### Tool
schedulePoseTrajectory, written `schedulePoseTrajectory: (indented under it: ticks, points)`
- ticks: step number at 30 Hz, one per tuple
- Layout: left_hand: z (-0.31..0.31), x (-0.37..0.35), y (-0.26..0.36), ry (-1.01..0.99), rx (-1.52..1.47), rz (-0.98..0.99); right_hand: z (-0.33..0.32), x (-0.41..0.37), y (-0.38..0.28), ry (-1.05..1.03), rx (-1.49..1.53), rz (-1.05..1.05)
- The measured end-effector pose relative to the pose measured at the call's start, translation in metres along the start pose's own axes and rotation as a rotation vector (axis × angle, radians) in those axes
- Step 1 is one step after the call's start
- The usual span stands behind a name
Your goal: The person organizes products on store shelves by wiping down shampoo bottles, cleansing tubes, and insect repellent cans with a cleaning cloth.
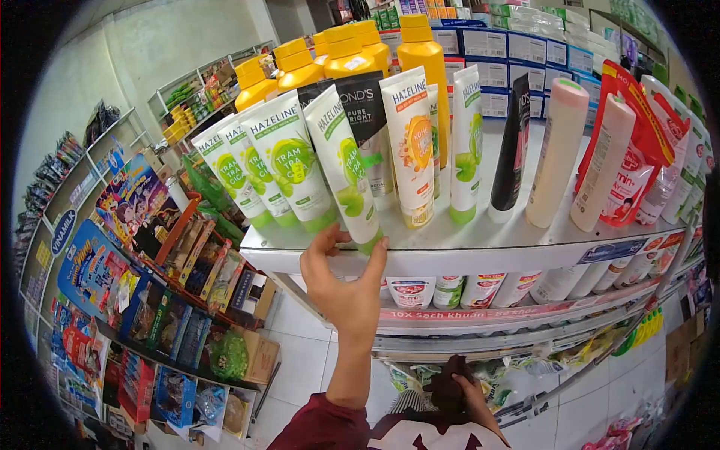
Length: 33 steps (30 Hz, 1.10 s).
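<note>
Apparently positioning a Hazeline tube at the front edge of the white shelf, toward its left corner. Pinching the green cap with a part-closed left hand; grasping an unidentifiable dark brown item in the curled right hand. Likely calling next for a steady base before letting go. Standing cap-down, flat end up, long axis steep, leaning left, label outward.
</note>
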<state>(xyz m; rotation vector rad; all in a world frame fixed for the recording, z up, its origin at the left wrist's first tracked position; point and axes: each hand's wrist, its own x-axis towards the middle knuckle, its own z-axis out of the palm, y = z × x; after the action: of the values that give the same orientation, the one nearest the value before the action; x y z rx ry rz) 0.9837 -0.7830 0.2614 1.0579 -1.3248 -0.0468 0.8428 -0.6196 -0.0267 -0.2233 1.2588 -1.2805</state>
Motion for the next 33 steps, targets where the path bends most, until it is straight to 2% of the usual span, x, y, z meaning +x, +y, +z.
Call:
schedulePoseTrajectory:
  ticks: [4, 8, 13, 16, 19, 20, 23, 25, 28, 31, 33]
  points:
    - [-0.005, 0.005, -0.004, -0.058, 0.033, -0.025, 0.0, 0.001, 0.016, -0.101, 0.033, 0.107]
    - [-0.009, 0.008, 0.0, -0.093, 0.073, 0.02, -0.002, -0.009, 0.014, -0.076, -0.027, 0.192]
    - [-0.003, 0.0, 0.0, -0.01, 0.112, 0.015, -0.027, 0.004, 0.042, -0.091, -0.061, 0.221]
    - [0.0, 0.0, 0.004, 0.018, 0.104, -0.002, -0.034, 0.004, 0.036, -0.06, 0.011, 0.153]
    - [0.0, -0.002, 0.004, 0.014, 0.107, -0.024, -0.038, 0.005, 0.027, -0.097, 0.18, 0.246]
    - [0.0, -0.002, 0.004, 0.016, 0.109, -0.028, -0.043, 0.011, 0.031, -0.013, 0.221, 0.287]
    - [0.0, 0.002, 0.004, 0.011, 0.142, -0.043, -0.024, -0.013, -0.004, -0.028, 0.177, 0.149]
    - [0.001, 0.007, 0.006, 0.0, 0.171, -0.07, -0.03, -0.006, 0.003, -0.04, 0.21, 0.128]
    - [0.003, 0.014, 0.003, -0.021, 0.088, -0.137, -0.036, -0.003, 0.012, -0.007, 0.202, 0.15]
    - [0.004, 0.016, -0.007, 0.025, -0.052, -0.064, -0.049, 0.001, 0.028, -0.03, 0.227, 0.201]
    - [0.0, 0.019, -0.008, -0.025, -0.08, -0.107, -0.058, 0.011, 0.045, -0.042, 0.238, 0.23]
